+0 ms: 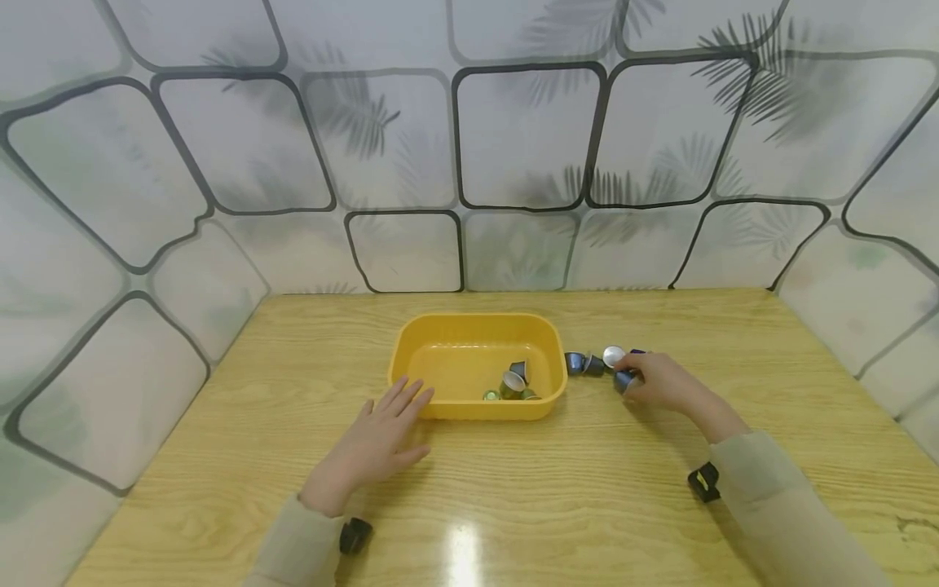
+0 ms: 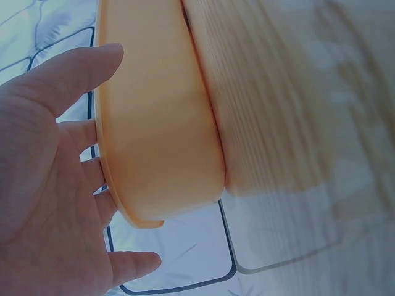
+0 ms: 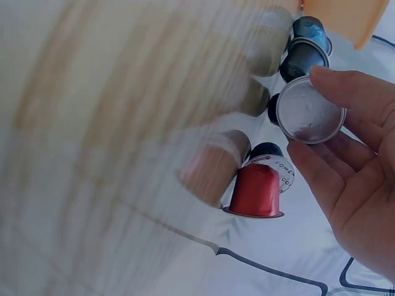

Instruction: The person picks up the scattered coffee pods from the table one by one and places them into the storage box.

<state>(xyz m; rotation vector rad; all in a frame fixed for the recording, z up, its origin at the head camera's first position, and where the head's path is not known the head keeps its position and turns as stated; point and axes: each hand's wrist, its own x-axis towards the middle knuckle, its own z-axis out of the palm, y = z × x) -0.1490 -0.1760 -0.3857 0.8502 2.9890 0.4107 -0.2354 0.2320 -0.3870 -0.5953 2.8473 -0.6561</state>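
Observation:
My right hand [image 1: 660,383] pinches a dark blue coffee capsule [image 1: 624,381] between thumb and fingers. Its silver foil lid [image 3: 310,112] faces the right wrist camera. Close by lie more capsules: a blue one [image 1: 575,363], a dark one [image 1: 593,364] and one with its silver lid [image 1: 614,356] showing. Below the hand, the right wrist view has a red capsule [image 3: 256,191] standing by a white-lidded one [image 3: 284,172]. With fingers spread, my left hand [image 1: 374,444] lies at the near left rim of a yellow plastic bin [image 1: 440,410]. Several capsules [image 1: 512,385] lie inside its right part.
The bin stands on a light wood-grain table [image 1: 513,489], left of the loose capsules. A patterned wall covering [image 1: 528,139] rises behind the table and at both sides. Black camera mounts [image 1: 355,536] sit at both wrists.

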